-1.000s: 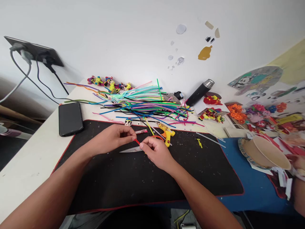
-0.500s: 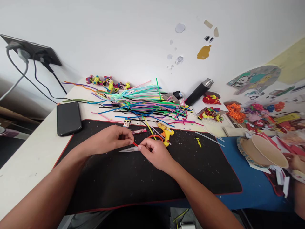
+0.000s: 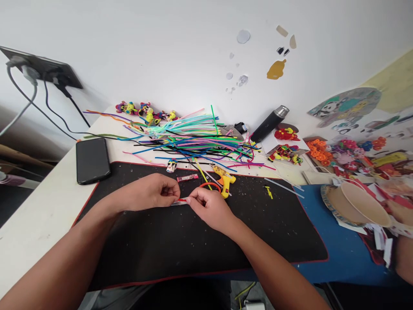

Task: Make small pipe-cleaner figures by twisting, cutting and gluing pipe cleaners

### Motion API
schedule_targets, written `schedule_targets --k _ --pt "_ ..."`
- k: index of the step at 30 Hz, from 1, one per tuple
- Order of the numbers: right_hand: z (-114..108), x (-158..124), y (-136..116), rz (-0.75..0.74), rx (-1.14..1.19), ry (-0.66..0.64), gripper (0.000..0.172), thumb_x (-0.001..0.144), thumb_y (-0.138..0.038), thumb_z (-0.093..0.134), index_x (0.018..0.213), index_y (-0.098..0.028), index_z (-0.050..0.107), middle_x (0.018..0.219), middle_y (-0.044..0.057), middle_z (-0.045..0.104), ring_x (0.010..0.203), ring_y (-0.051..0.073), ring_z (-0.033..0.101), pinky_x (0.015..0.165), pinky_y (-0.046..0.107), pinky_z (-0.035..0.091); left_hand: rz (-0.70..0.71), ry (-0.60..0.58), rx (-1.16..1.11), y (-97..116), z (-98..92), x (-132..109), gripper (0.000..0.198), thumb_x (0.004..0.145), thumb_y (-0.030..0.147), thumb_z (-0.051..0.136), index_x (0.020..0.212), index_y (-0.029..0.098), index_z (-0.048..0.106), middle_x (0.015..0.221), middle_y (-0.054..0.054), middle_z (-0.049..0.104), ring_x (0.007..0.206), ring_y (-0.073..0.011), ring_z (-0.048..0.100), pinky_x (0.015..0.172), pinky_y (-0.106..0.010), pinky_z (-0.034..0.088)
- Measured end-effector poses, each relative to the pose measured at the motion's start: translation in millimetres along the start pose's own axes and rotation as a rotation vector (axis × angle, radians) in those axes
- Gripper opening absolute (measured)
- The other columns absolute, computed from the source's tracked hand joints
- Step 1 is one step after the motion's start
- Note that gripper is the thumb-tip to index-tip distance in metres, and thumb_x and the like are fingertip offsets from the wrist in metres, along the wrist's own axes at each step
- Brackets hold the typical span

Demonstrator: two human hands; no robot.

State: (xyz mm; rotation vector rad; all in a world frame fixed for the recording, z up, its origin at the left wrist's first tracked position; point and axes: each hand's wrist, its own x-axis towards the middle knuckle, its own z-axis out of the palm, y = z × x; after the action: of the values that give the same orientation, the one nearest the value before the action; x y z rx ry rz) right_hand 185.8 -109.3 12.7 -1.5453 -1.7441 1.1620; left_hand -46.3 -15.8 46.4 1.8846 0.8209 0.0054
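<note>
Between my two hands runs a short red pipe cleaner piece [image 3: 182, 199]. Its left end is pinched in the fingertips of my left hand [image 3: 153, 191]. The thumb and forefinger of my right hand [image 3: 209, 207] grip the other end. Scissors with an orange handle [image 3: 221, 186] lie under my right hand, their blades partly hidden. Just behind my hands are a yellow hot glue gun [image 3: 225, 180], a pink-labelled tube [image 3: 187, 177] and a small figure head [image 3: 172, 165] in white, black and blue.
A pile of coloured pipe cleaners [image 3: 193, 142] spreads behind the black mat [image 3: 155, 245]. A phone [image 3: 93, 161] lies left, a black flask [image 3: 270, 124] leans at the wall. At right are a round basket [image 3: 335, 206] and another person's hand [image 3: 402, 213].
My left hand has shifted slightly left and down, so more of the red piece shows between my hands. My right hand stays almost still. The other person's hand at right has moved.
</note>
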Motion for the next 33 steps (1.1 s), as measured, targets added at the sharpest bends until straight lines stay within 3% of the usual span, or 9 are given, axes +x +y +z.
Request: schedule_targets --k 6,12,19,25,28,33 --pt "-2 -1 -4 -0.020 -0.031 0.009 0.020 0.101 -0.037 0.064 0.093 -0.022 0.073 0.069 -0.004 0.061 0.059 0.012 0.050 0.058 0.026 0.035 -0.004 0.039 -0.002 1 4.1 3 0.019 0.085 0.037 0.061 0.080 0.019 0.066 0.071 0.005 0.055 0.064 -0.0130 0.043 0.057 -0.024 0.031" --pt "2 2 -6 -0.046 -0.082 0.032 0.019 0.100 -0.035 0.064 0.089 -0.022 0.072 0.064 -0.006 0.056 0.056 0.012 0.048 0.057 0.026 0.033 -0.001 0.096 -0.115 2 8.2 7 0.014 0.079 0.033 0.060 0.078 0.019 0.062 0.070 0.005 0.054 0.063 -0.0120 0.042 0.058 -0.023 0.032" --pt "6 6 -12 -0.043 0.081 0.123 0.022 0.098 -0.037 0.062 0.083 -0.021 0.066 0.058 -0.007 0.046 0.053 0.012 0.039 0.054 0.027 0.030 0.011 0.258 -0.288 -1 13.6 10 0.021 0.080 0.039 0.069 0.083 0.019 0.066 0.071 0.004 0.056 0.065 -0.0126 0.045 0.059 -0.023 0.035" --pt "25 14 -11 0.035 0.358 0.245 0.028 0.096 -0.047 0.064 0.082 -0.023 0.061 0.052 -0.008 0.040 0.046 0.011 0.036 0.047 0.026 0.029 -0.013 0.489 -0.624 11 31.7 25 0.033 0.071 0.049 0.075 0.078 0.018 0.066 0.068 0.003 0.057 0.060 -0.0117 0.044 0.059 -0.025 0.037" --pt "28 16 -12 0.032 0.442 0.229 0.029 0.094 -0.048 0.066 0.081 -0.023 0.061 0.050 -0.009 0.041 0.043 0.010 0.034 0.045 0.026 0.028 -0.003 0.440 -0.726 11 31.5 26 0.035 0.069 0.050 0.079 0.077 0.017 0.067 0.065 0.003 0.056 0.057 -0.0106 0.041 0.057 -0.025 0.035" --pt "16 11 -12 0.048 0.445 0.128 0.027 0.093 -0.046 0.068 0.083 -0.022 0.062 0.052 -0.009 0.042 0.042 0.009 0.036 0.044 0.025 0.028 0.038 0.329 -0.570 3 13.4 15 0.040 0.077 0.055 0.081 0.084 0.016 0.075 0.074 -0.002 0.067 0.065 -0.0137 0.050 0.061 -0.025 0.040"
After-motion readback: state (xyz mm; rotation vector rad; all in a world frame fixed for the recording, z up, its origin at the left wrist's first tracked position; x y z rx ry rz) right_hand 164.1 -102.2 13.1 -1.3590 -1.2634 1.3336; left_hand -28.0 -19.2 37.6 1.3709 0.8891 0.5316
